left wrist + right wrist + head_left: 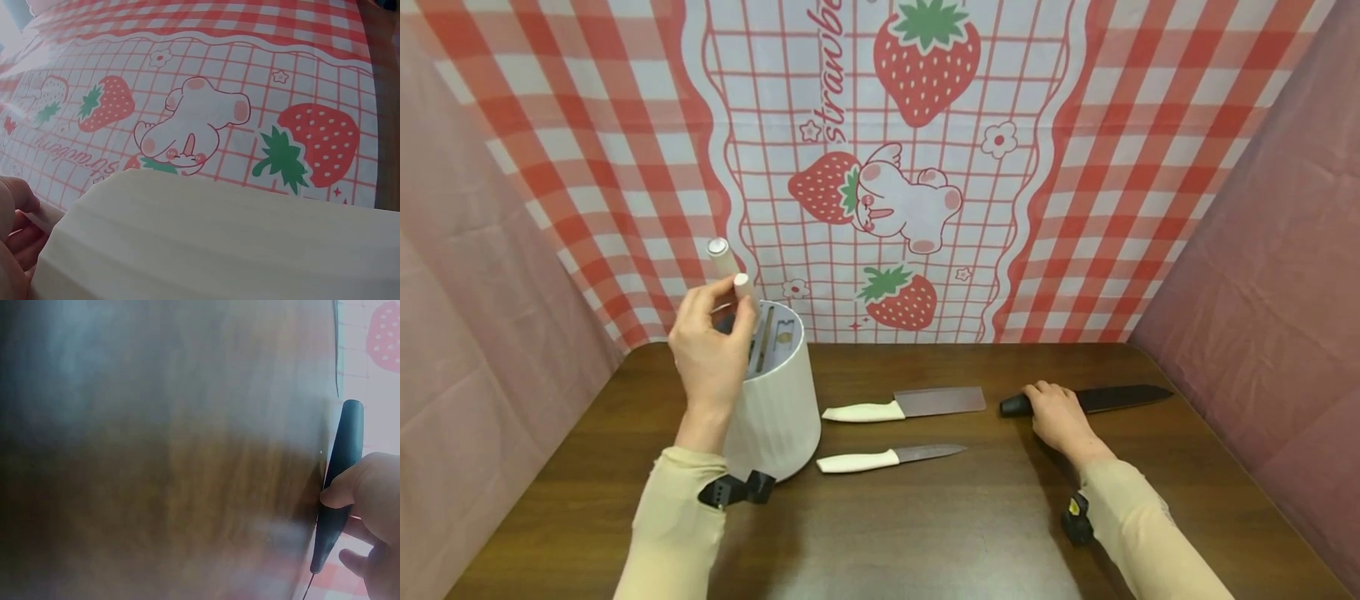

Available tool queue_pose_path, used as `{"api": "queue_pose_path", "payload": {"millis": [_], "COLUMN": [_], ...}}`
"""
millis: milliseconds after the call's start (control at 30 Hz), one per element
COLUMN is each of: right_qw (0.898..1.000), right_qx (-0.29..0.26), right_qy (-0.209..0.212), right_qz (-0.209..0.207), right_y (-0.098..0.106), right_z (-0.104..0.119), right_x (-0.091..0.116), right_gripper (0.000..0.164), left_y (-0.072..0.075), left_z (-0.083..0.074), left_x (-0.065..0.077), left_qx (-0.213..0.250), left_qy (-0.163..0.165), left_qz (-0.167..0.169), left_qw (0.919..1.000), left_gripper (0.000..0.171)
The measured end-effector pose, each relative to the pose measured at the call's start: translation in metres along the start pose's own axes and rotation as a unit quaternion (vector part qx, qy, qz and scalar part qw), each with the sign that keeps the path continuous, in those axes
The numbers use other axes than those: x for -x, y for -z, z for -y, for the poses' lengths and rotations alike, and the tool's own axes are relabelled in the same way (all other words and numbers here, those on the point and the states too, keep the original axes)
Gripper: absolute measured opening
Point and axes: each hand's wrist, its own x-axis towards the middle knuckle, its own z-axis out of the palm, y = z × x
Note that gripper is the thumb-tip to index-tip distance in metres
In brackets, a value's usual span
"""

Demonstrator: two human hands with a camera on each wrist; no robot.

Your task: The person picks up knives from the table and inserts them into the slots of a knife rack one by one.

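The black knife point(1112, 398) lay at the right of the bench point(955, 533), with its handle to the left and its tip near the right edge. The right hand point(1063, 421) grasped its handle between thumb and fingers. I judged it stiff and not heavy, though the smooth handle could slip a little; the handle was the safe place to hold, away from the blade. At the left, the left hand point(711, 350) pinched a white handle point(742, 283) above the knife block point(778, 429); I could not tell what was beneath that handle. It seemed hard and light, best held near its upper end. The cleaver point(936, 402) and the small knife point(892, 457) lay between the hands, blades to the right, so their edges needed care. The near side offered more open room than the far side, where the cloth point(1060, 275) stood close.
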Motion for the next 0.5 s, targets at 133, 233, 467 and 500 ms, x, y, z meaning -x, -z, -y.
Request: {"api": "queue_pose_path", "payload": {"millis": [133, 233, 467, 500], "right_qw": [1.000, 1.000, 1.000, 1.000], "right_qx": [-0.005, -0.007, -0.007, -0.007], "right_qy": [0.005, 0.007, 0.000, 0.000], "right_qz": [0.001, -0.002, 0.002, 0.003], "right_y": [-0.0008, -0.0012, -0.0019, -0.0021], "right_z": [-0.0003, -0.0004, -0.0012, -0.0012], "right_x": [0.0001, -0.0001, -0.0009, -0.0011], "right_gripper": [0.031, 0.032, 0.032, 0.032], "left_y": [0.0012, 0.0027, 0.0045, 0.0049], "left_z": [0.0005, 0.0004, 0.0007, 0.0010], "left_x": [0.0001, -0.0002, 0.0010, 0.0014], "left_qx": [-0.001, 0.000, -0.005, -0.009], "left_qy": [-0.005, -0.008, -0.004, -0.005], "left_qz": [-0.006, -0.005, -0.005, -0.005], "left_qw": [1.0000, 1.0000, 1.0000, 0.9999], "left_gripper": [0.019, 0.020, 0.018, 0.018]}}
